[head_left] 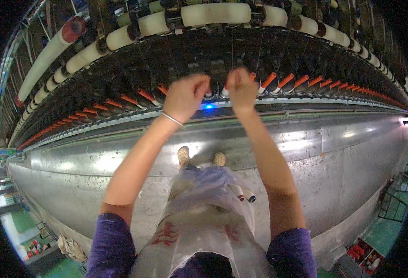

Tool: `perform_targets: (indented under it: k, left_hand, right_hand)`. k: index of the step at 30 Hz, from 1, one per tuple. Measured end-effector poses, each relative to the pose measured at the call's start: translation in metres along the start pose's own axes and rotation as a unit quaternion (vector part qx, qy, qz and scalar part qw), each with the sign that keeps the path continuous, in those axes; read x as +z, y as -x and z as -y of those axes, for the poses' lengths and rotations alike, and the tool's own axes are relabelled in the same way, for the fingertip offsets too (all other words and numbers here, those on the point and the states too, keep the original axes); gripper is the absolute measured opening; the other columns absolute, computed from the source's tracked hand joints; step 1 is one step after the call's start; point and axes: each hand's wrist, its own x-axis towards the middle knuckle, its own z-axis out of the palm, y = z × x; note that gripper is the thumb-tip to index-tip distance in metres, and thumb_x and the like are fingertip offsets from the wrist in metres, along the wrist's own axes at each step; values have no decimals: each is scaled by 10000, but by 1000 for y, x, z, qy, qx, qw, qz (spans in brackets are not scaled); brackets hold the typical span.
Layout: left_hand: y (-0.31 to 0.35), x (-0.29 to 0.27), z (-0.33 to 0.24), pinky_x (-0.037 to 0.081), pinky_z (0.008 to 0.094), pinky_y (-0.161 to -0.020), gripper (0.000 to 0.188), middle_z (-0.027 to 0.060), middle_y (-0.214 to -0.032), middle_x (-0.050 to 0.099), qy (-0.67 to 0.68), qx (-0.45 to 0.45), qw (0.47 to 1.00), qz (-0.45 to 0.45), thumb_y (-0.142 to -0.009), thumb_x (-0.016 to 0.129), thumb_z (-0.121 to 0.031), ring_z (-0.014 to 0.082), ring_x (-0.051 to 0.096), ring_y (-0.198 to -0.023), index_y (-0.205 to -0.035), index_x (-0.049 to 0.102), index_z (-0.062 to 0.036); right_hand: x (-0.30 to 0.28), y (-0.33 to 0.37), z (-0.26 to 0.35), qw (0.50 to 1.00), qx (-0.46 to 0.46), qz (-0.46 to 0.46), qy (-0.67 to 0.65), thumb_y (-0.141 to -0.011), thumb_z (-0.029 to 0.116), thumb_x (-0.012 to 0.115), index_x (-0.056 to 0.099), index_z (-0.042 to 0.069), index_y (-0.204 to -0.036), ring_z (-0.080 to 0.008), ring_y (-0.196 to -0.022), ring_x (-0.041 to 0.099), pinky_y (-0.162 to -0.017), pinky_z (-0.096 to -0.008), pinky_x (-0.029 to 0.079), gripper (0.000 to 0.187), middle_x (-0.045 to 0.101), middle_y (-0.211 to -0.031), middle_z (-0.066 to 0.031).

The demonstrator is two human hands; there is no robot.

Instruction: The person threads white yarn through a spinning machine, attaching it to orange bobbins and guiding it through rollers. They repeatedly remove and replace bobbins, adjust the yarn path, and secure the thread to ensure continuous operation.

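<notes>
Orange-tipped bobbins (266, 83) in long row on spinning frame, tilted, white yarn at bases, hands at middle ones

Two hands are up at the frame, the left hand (185, 96) and the right hand (241, 88). One silver bangle (172, 119), two pale shoes (183, 155), two bobbins (242, 193) in the plastic apron pocket. Orange-tipped spindles (268, 81) are too many to count.

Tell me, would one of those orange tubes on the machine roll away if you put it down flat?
Probably. The orange tubes look round, long and slightly tapered, so one laid flat would likely roll, curving sideways. They look stiff, not floppy, since each stands straight in its row. Bare ones carry no thread, so they are probably light. The left hand and right hand are blurred at that row.
</notes>
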Motion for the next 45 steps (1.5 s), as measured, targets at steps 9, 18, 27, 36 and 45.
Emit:
perform_targets:
  k: [9, 18, 27, 36, 45]
  left_hand:
    - [-89, -56, -109, 466, 397, -771, 547, 162, -1034, 550, -486, 274, 817, -145, -712, 566, -59, 319, 551, -898, -1224, 372, -52]
    - [34, -102, -124, 413, 411, -855, 434, 191, -1052, 515, -45, 336, 792, 509, -738, 522, -72, 345, 502, -996, -1155, 422, -5]
    - [22, -64, -98, 452, 422, -767, 445, 184, -974, 559, -298, 342, 813, 365, -681, 548, -83, 333, 548, -912, -1114, 460, -37]
    - [-95, -55, -92, 431, 445, -800, 474, 200, -1081, 517, -431, 341, 804, -224, -742, 513, -163, 347, 527, -952, -1198, 417, -73]
    - [-10, -31, -74, 281, 447, -976, 538, 191, -1211, 394, -149, 341, 907, -198, -707, 580, -83, 378, 369, -1130, -1206, 389, -24]
  right_hand:
    - [16, -44, -5, 974, -175, 40, 138, -740, 155, 572, 553, 59, -747, -297, -617, 594, -543, -381, 470, 98, 589, -691, -136]
    - [-25, -128, 95, 861, -436, 2, 262, -740, 152, 566, 581, 103, -901, -252, -808, 593, -683, -351, 471, 170, 599, -859, -65]
    - [-19, -151, 136, 825, -423, 112, 357, -719, 217, 611, 632, 51, -849, -257, -998, 525, -828, -376, 415, 212, 623, -855, -80]
    - [-114, -10, 145, 922, -103, 125, -352, -839, 112, 540, 571, 9, -848, -85, -728, 556, -645, -245, 462, 107, 599, -782, -27]
    - [-70, 161, 183, 598, -352, 711, -117, -718, 116, 526, 612, 5, -785, -323, -718, 601, -593, -396, 479, 155, 600, -750, -193]
